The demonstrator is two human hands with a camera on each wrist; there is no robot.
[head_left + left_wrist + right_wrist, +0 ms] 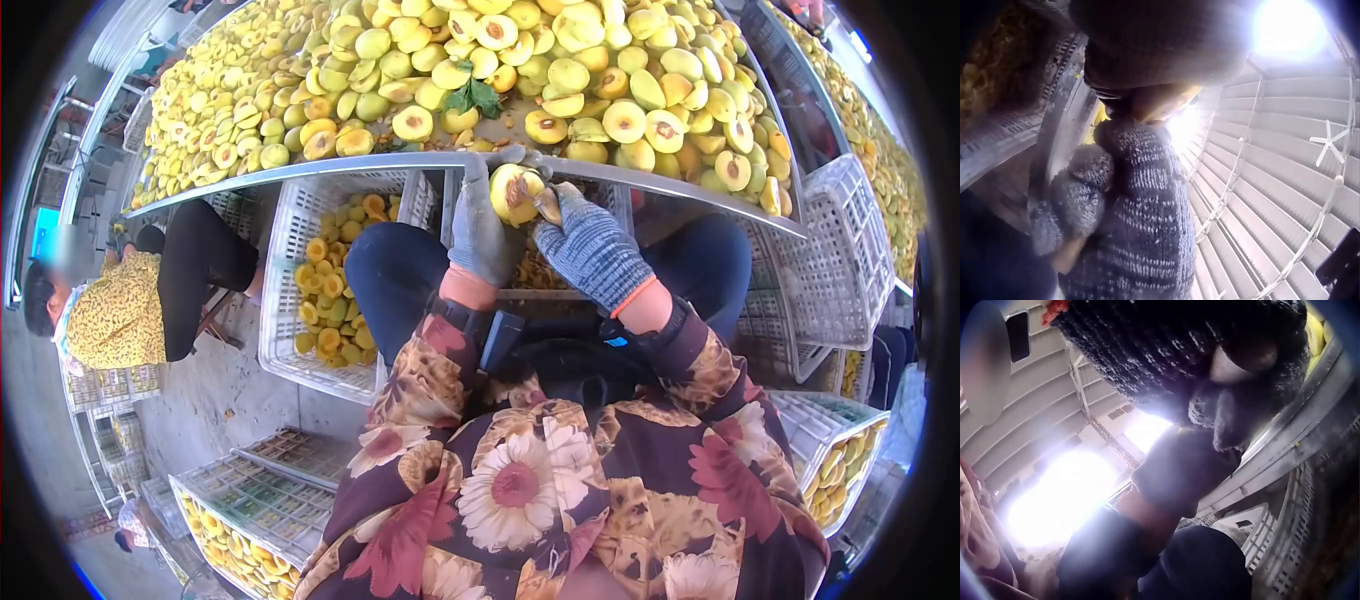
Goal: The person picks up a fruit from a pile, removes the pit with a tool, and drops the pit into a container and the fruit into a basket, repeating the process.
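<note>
In the head view, the left hand (480,228), in a grey glove, holds a yellow-green fruit (515,194) with a brown, torn patch at the table's metal edge. The right hand (597,248), in a blue-grey knitted glove, is curled round a small tool (548,206) against the fruit's right side; its exact kind is unclear. The left wrist view shows the dark left glove (1160,44) above part of the fruit (1163,100), with the knitted right glove (1147,206) below. Seen from the right wrist, the right glove (1166,359) grips a smooth piece (1229,367) beside the left glove (1185,465).
Halved and whole fruit (400,65) cover much of the table (350,166). Green leaves (473,97) lie among them. A white crate (280,270) with fruit halves stands below left; more crates (845,225) are at the right. Another person (120,310) sits at the left.
</note>
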